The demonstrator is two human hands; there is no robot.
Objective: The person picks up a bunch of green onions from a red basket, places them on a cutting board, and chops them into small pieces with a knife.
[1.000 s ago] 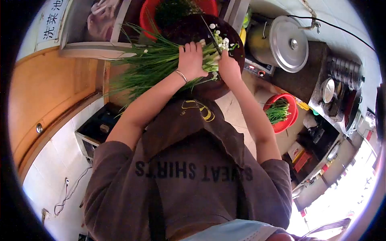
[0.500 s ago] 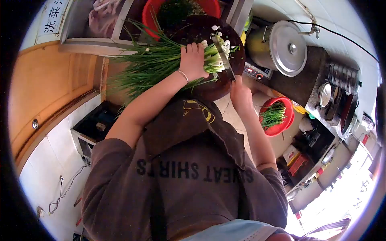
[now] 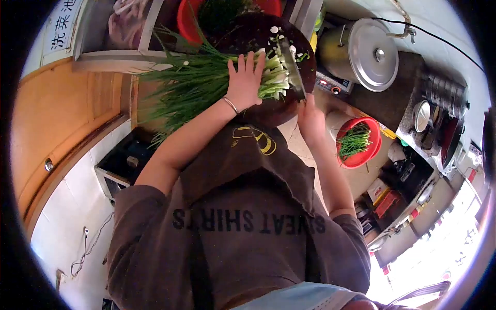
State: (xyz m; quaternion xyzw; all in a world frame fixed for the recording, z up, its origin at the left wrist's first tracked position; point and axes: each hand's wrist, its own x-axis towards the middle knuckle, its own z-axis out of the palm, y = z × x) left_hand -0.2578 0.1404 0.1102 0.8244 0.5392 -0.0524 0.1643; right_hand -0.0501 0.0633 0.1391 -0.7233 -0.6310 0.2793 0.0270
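A large bunch of green onions point(image 3: 194, 77) lies across a round dark chopping board point(image 3: 279, 113), white ends to the right. On top of the bunch, near those ends, my left hand point(image 3: 245, 82) presses with its fingers spread. My right hand point(image 3: 311, 121) is closed round the handle of a cleaver point(image 3: 293, 70), whose blade stands just right of the white ends. Small cut pieces point(image 3: 293, 50) are scattered on the board beyond the blade.
Behind the board is a red basin point(image 3: 188, 23) with chopped greens. A lidded steel pot point(image 3: 373, 54) stands at the upper right. Lower down on the right, a red bucket point(image 3: 357, 161) holds more green onions. A sink compartment point(image 3: 103, 36) with pale meat is at the upper left.
The cleaver blade has shifted slightly right, away from the cut ends, and looks more upright. My left hand's fingers are spread wider on the bunch. The whole view has moved slightly.
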